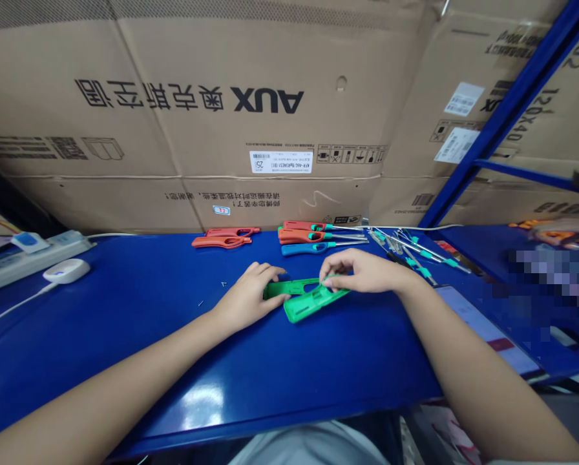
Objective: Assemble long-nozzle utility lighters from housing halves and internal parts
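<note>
My left hand (248, 297) grips a green lighter casing half (295, 288) by its wide end, thumb in front and fingers behind. A second green casing half (307, 306), tilted and nearer to me, is pinched at its narrow end by my right hand (360, 271). The two halves lie close together and overlap in view, just over the blue table (251, 381). Whether they touch I cannot tell. Behind my hands rest several lighters with metal tubes: red and orange ones (296, 236) and a blue one (302, 248).
Red casing pieces (224, 241) lie at the back. Metal rods with green ends (415, 248) are heaped at back right, near a tablet-like screen (483, 329). A power strip (42, 255) and white charger (66, 271) are left. Cardboard (173, 148) walls the back.
</note>
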The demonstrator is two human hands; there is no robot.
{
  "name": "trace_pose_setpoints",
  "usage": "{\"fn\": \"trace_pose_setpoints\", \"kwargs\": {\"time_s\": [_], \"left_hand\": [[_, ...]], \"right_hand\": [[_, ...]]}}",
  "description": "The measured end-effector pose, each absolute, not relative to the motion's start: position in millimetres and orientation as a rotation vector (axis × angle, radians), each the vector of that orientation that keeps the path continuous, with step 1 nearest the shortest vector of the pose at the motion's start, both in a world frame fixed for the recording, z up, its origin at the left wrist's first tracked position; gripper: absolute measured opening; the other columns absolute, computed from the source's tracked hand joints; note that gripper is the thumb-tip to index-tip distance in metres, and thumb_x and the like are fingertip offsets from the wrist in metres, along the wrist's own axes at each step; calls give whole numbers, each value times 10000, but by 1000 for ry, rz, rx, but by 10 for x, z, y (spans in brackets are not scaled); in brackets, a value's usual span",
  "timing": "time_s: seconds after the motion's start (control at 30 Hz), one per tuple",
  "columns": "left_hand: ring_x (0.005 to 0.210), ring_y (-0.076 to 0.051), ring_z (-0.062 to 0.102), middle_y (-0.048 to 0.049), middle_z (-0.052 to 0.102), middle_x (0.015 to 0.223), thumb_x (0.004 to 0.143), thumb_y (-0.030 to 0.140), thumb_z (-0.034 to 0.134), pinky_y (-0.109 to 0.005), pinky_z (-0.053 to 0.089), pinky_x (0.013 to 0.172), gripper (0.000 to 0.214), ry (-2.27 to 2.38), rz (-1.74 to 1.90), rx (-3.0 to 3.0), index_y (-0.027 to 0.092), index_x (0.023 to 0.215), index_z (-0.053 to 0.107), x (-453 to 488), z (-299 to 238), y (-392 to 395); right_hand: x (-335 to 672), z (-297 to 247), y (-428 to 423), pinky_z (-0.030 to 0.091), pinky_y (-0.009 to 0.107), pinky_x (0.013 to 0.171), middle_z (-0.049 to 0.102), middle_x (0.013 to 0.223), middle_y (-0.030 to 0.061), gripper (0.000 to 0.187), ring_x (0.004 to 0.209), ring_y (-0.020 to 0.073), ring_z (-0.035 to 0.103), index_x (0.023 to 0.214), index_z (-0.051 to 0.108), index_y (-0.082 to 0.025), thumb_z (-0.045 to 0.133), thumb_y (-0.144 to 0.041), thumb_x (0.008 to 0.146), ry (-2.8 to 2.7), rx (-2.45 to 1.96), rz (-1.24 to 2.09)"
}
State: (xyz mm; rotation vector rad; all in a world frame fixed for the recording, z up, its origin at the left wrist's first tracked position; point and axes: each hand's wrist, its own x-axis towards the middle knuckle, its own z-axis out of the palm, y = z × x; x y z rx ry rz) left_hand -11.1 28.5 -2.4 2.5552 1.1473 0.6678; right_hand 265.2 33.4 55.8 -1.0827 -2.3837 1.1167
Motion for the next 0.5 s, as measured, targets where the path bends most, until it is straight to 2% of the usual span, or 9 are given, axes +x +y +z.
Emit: {"fn": "trace_pose_setpoints", "kwargs": {"time_s": [0.13, 0.27, 0.4, 0.5], "left_hand": [[974, -259, 576, -76, 658, 1015, 887, 379, 677, -436, 466, 911, 341, 1159, 661, 2566, 178, 1161, 646, -122, -16, 280], [1004, -254, 570, -75, 666, 1060, 909, 401, 636, -426, 456, 929, 296, 1148, 713, 2573, 188, 1113, 664, -106, 36, 233], [998, -249, 577, -52, 677, 1060, 919, 426, 617, -415, 450, 913, 266, 1051, 614, 2663, 218, 1069, 685, -88, 118, 160], [1019, -262, 600, -44, 674, 1067, 902, 372, 625, -428, 445, 889, 255, 1043, 465, 2723, 235, 1113, 671, -91, 152, 126]], "right_hand": [[2531, 483, 299, 467, 235, 673, 689, 827, 24, 141, 730, 131, 609, 876, 771, -169, 732, -298, 837, -2596, -981, 1102], [2445, 371, 320, 461, 238, 700, 635, 820, 18, 99, 785, 141, 596, 862, 761, -177, 748, -273, 840, -2660, -955, 868], [2453, 313, 346, 443, 254, 693, 648, 922, 30, 235, 807, 154, 579, 923, 698, -181, 790, -367, 811, -2588, -1082, 571], [2473, 315, 346, 430, 263, 694, 654, 953, 35, 284, 826, 168, 576, 955, 664, -198, 749, -444, 840, -2603, -1143, 401]]}}
